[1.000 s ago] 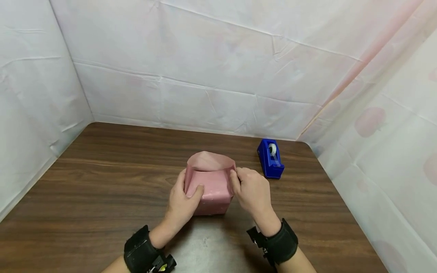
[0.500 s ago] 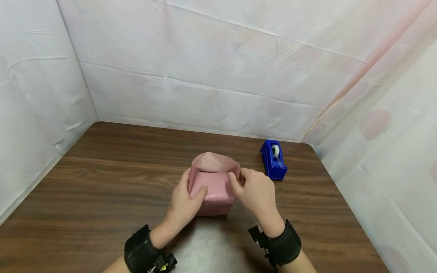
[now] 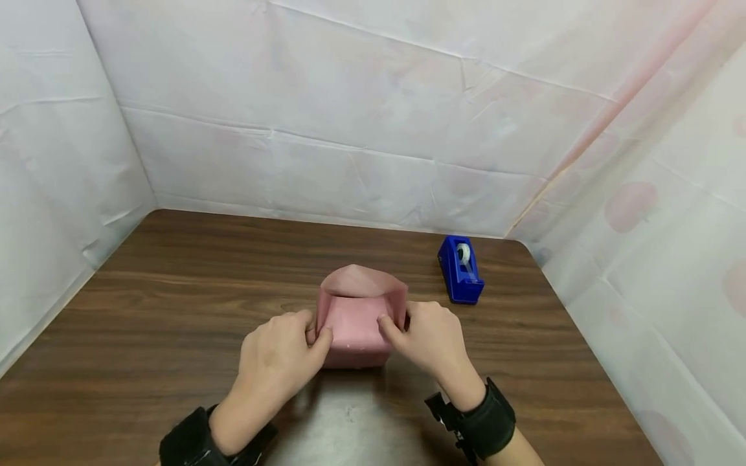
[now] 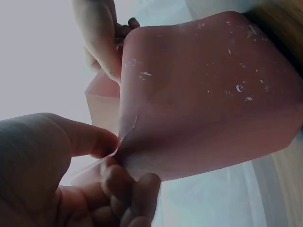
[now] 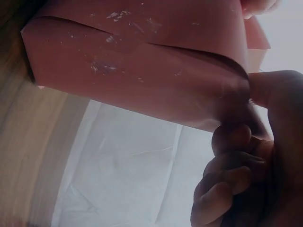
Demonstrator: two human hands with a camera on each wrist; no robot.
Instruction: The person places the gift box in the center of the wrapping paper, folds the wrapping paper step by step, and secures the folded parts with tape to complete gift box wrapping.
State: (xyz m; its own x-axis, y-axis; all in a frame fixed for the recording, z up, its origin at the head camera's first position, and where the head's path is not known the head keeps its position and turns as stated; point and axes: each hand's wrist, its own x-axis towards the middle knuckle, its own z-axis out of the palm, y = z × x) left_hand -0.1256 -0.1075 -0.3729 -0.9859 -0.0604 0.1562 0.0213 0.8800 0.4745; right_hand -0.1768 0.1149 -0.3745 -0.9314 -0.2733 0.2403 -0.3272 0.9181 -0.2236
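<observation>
A box-shaped packet in pink wrapping paper stands upright on the table, its back flap raised and its front flap folded inward. At its left side my left hand pinches the paper edge between thumb and fingers, which shows closely in the left wrist view. My right hand pinches the paper at the right corner, thumb on the front flap. Small shiny marks dot the packet's side in the left wrist view. In the right wrist view the side shows folded paper edges. What lies inside is hidden.
A blue tape dispenser with a roll of clear tape stands behind and to the right of the packet. The wooden table is bounded by white curtains at the back and both sides.
My left hand has shifted from flat along the packet's left side and front to a pinch on its left paper edge. My right hand keeps its pinch and sits slightly lower.
</observation>
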